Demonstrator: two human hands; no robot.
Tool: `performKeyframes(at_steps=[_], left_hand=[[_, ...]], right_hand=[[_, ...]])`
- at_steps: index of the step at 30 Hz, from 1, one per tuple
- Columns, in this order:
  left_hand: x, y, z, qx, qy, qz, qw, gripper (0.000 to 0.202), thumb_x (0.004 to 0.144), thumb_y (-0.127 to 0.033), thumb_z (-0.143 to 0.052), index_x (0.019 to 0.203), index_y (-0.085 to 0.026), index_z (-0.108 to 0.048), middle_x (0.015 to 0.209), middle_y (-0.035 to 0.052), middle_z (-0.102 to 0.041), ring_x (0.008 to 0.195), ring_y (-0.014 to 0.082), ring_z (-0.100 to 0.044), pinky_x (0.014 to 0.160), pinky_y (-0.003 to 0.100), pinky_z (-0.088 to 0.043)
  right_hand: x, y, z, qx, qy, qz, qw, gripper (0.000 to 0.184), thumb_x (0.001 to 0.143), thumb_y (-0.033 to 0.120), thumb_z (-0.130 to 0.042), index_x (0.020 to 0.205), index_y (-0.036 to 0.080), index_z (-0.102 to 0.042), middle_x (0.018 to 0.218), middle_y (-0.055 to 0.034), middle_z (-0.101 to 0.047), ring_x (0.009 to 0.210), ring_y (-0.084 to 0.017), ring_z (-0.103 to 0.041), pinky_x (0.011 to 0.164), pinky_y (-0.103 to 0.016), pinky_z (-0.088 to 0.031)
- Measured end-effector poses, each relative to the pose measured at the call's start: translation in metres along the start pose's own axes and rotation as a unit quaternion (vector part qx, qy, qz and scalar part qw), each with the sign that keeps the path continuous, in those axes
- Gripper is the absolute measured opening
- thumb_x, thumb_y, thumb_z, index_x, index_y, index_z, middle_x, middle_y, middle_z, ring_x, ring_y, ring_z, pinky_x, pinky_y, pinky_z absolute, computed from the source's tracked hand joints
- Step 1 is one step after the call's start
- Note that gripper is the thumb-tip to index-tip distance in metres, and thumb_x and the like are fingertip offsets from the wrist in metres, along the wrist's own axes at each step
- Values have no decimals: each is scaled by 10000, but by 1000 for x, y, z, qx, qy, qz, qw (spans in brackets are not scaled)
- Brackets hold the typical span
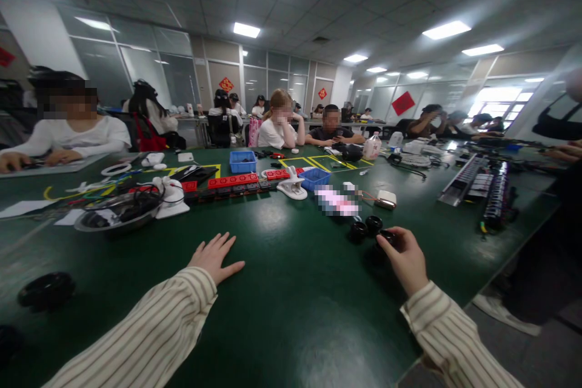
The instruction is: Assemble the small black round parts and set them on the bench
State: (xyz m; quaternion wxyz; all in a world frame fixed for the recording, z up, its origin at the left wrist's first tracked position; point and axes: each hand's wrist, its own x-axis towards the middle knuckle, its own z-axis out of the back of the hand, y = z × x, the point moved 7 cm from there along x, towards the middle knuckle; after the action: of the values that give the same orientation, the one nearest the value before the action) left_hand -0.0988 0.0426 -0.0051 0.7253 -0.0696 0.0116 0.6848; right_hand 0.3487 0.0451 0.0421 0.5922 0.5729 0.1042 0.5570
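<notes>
My left hand (213, 257) lies flat on the green tabletop (273, 291), fingers spread, holding nothing. At the right, my right hand (406, 259) pinches a glossy black round piece (385, 236) between thumb and fingers; the hand hides part of it, and I cannot tell its exact kind. Two similar black round pieces stand just beyond it, a nearer-left one (358, 231) and another (373, 225). A larger-looking black round piece (46, 291) sits far to the left, with another dark one (9, 342) partly cut off by the frame edge.
A metal bowl (120, 218) of dark parts, red and black socket strips (233, 182), a white clip stand (292, 185) and a blue basket (314, 178) line the middle. Metal rails (464, 179) lie at the right. Several people sit around; someone stands at the right edge.
</notes>
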Motion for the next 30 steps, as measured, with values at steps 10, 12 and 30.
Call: performKeyframes(at_steps=[10,12,30], left_hand=[[-2,0,1,-6,4,-1,1000,807,730,-673,-294,1361,-173,-247,1445,66,-186,1327,269,-149,1049,512,-162],[-3,-1,1,-14,0,-3,1000,808,729,-677,-293,1360,-173,-252,1444,70,-190,1327,269,-149,1049,513,-157],[-3,0,1,-59,-19,-20,998,832,711,-693,-322,1351,-164,-273,1440,97,-199,1321,293,-152,1038,546,-133]], right_hand=[[-9,10,-4,-77,53,29,995,368,642,532,-543,720,185,-446,934,-76,-609,857,-224,-559,767,-343,-413],[-11,9,-4,-96,57,25,993,383,640,553,-537,708,189,-440,944,-80,-618,856,-235,-568,767,-353,-415],[-18,6,-13,-278,113,2,954,484,646,626,-376,821,189,-486,851,-108,-603,736,-253,-579,639,-358,-445]])
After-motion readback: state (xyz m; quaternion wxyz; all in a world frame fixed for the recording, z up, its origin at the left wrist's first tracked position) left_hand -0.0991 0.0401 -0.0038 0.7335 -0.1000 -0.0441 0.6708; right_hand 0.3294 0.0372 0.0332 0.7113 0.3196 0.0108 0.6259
